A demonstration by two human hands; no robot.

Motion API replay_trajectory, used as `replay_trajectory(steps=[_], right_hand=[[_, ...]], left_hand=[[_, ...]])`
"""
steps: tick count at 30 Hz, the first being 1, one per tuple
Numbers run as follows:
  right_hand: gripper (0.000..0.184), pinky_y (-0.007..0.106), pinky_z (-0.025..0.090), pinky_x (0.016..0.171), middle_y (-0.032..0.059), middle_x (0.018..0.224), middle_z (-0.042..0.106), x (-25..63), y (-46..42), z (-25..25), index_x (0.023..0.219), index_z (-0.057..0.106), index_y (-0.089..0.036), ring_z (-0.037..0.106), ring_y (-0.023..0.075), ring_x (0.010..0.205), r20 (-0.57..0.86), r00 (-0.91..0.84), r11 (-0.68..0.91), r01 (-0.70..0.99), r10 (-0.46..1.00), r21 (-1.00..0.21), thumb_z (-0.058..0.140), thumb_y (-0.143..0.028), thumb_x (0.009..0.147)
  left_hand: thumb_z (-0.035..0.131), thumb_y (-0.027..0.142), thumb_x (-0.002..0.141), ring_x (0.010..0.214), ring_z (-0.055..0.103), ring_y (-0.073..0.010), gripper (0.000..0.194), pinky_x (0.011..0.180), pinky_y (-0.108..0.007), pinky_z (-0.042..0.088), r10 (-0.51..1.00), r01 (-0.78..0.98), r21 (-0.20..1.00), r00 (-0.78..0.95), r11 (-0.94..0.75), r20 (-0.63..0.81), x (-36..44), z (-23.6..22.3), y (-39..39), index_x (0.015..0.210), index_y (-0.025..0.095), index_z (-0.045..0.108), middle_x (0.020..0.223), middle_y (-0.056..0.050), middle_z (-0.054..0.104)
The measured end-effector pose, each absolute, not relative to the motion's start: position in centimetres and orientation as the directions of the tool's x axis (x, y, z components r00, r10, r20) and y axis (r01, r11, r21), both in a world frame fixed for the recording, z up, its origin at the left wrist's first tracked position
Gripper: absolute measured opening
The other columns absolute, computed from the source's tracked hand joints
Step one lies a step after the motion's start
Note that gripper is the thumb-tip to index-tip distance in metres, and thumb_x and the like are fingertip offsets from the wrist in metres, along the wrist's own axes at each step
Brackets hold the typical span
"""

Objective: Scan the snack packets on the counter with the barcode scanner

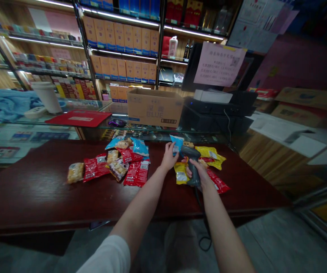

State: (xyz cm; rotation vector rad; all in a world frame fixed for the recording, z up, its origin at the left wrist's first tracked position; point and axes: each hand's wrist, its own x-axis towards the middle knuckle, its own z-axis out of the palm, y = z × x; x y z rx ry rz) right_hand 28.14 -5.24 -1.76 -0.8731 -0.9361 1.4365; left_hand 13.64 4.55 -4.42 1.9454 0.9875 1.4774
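My left hand (169, 157) pinches a small blue snack packet (177, 143) above the dark red table. Wrapped in my right hand (201, 172) is a dark barcode scanner (192, 159), its head close to the blue packet and its cable hanging down. Around my right hand lie yellow snack packets (207, 152) and a red packet (218, 182), partly hidden by the hand and scanner. On the left is a loose pile with red packets (137, 172), blue packets (139, 146) and clear-wrapped pastries (75, 172).
Behind the table (46, 189) runs a glass display counter (163, 133). On it stand a cardboard box (154, 108), a computer mouse (117, 122), a red mat (79, 118), a white cup (48, 98) and a monitor (190, 70) with a paper sheet. Stocked shelves rise behind.
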Motion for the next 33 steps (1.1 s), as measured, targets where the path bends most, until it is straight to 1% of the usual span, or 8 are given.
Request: replay_trajectory(steps=[8,11,16,20,23,29,31,33], right_hand=[[0.037,0.021,0.032,0.032,0.0019,0.078,0.072,28.5,-4.7,-2.4,0.100,0.066,-0.021,0.039,0.0057,0.036,0.026,-0.039,0.006,-0.461,0.999,-0.888,0.074,-0.046,0.074],[0.039,0.021,0.031,0.032,0.0027,0.076,0.072,28.7,-4.8,-2.2,0.103,0.067,-0.021,0.038,0.0061,0.037,0.025,-0.058,-0.006,-0.480,0.998,-0.877,0.073,-0.047,0.075],[0.036,0.022,0.030,0.033,0.0057,0.091,0.076,29.0,-5.3,-1.3,0.100,0.068,-0.022,0.037,0.0060,0.038,0.074,-0.084,0.025,-0.476,0.994,-0.879,0.071,-0.047,0.075],[0.038,0.022,0.030,0.034,0.0045,0.084,0.074,28.9,-5.5,-0.8,0.104,0.068,-0.023,0.038,0.0065,0.038,0.092,-0.101,0.037,-0.451,0.991,-0.892,0.069,-0.048,0.076],[0.040,0.021,0.030,0.034,0.0027,0.084,0.073,28.6,-5.6,-0.8,0.106,0.068,-0.024,0.039,0.0059,0.039,0.085,-0.088,0.036,-0.448,0.993,-0.893,0.072,-0.048,0.074],[0.038,0.021,0.032,0.035,0.0021,0.083,0.073,28.2,-5.6,-0.9,0.098,0.067,-0.022,0.040,0.0057,0.039,0.037,-0.101,-0.013,-0.461,0.994,-0.887,0.075,-0.047,0.071],[0.037,0.022,0.033,0.035,0.0011,0.082,0.072,28.2,-5.7,-0.8,0.098,0.066,-0.022,0.040,0.0064,0.039,0.027,-0.102,-0.023,-0.460,0.994,-0.888,0.075,-0.047,0.072],[0.036,0.022,0.033,0.035,-0.0001,0.081,0.072,28.3,-5.8,-0.7,0.097,0.066,-0.023,0.041,0.0063,0.039,0.014,-0.091,-0.030,-0.464,0.996,-0.885,0.076,-0.046,0.071]], left_hand=[[0.059,0.015,0.086,0.121,0.057,-0.0235,0.044,0.103,-0.037,0.047,0.873,0.366,0.819,-0.035,-0.441,0.486,12.8,-1.3,3.1,0.129,0.018,0.051,0.131,-0.014,0.047],[0.058,0.017,0.087,0.119,0.059,-0.0249,0.043,0.100,-0.038,0.049,0.902,0.456,0.808,-0.029,-0.373,0.432,11.6,0.6,2.2,0.129,0.018,0.052,0.132,-0.014,0.049],[0.057,0.019,0.086,0.117,0.060,-0.0280,0.043,0.099,-0.041,0.049,0.890,0.619,0.676,0.088,-0.401,0.447,6.7,3.1,0.0,0.129,0.018,0.056,0.131,-0.013,0.053],[0.054,0.021,0.087,0.111,0.062,-0.0270,0.043,0.098,-0.042,0.050,0.850,0.711,0.597,0.001,-0.372,0.527,1.0,3.6,-1.7,0.131,0.019,0.055,0.131,-0.014,0.052],[0.054,0.023,0.088,0.115,0.060,-0.0268,0.044,0.101,-0.041,0.048,0.819,0.741,0.559,-0.022,-0.371,0.573,-2.5,3.2,-2.6,0.131,0.014,0.055,0.129,-0.016,0.053],[0.051,0.033,0.089,0.121,0.052,-0.0415,0.046,0.102,-0.058,0.040,0.828,0.945,0.324,-0.146,-0.045,0.542,-4.3,1.7,-4.6,0.128,0.009,0.059,0.124,-0.023,0.061],[0.048,0.032,0.090,0.123,0.051,-0.0425,0.045,0.105,-0.061,0.035,0.797,0.954,0.297,-0.199,0.026,0.570,-3.9,1.5,-5.0,0.125,0.007,0.061,0.123,-0.024,0.062],[0.045,0.030,0.091,0.131,0.046,-0.0424,0.046,0.111,-0.063,0.027,0.743,0.948,0.315,-0.245,0.048,0.623,-3.6,1.3,-5.1,0.126,0.005,0.060,0.132,-0.027,0.058]])
